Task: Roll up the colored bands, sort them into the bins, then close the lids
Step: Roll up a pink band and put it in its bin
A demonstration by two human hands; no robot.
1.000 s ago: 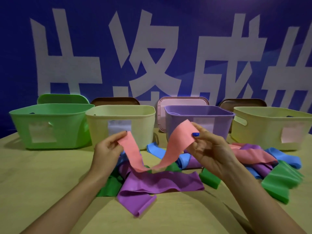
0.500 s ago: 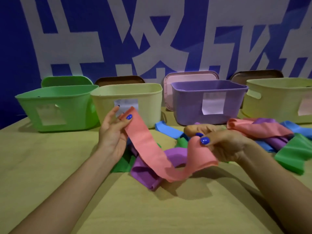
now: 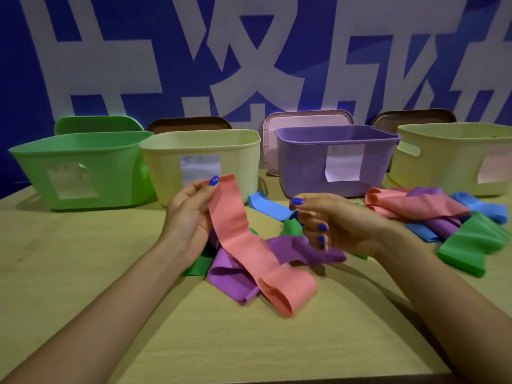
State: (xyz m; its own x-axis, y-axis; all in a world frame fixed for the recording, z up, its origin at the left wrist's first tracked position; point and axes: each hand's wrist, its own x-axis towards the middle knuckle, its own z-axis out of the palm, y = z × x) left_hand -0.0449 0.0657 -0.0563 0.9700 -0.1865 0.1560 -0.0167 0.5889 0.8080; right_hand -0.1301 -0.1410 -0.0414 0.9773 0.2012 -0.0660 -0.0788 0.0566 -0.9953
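Note:
My left hand [image 3: 191, 217] pinches the top end of a pink band [image 3: 241, 245] between thumb and fingers. The band hangs down to the table, and its far end lies folded in a loop by the front. My right hand [image 3: 335, 225] hovers beside it with loosely curled fingers and holds nothing. Under the pink band lie a purple band [image 3: 230, 275], a green band [image 3: 198, 268] and a blue band [image 3: 266, 203]. Behind stand a green bin [image 3: 83, 162], a cream bin [image 3: 166, 162], a purple bin [image 3: 302, 164] and another cream bin [image 3: 443, 162], all without lids.
Lids lean on the blue wall behind the bins: green lid [image 3: 97, 124], brown lid [image 3: 188, 123], pink lid [image 3: 304, 119], second brown lid [image 3: 412, 116]. At the right lies a pile with a pink band [image 3: 415, 206], a blue one [image 3: 484, 206] and a green one [image 3: 471, 245].
My right hand has let go of the pink band; that end dropped onto the table in a loop. My left hand still holds the other end.

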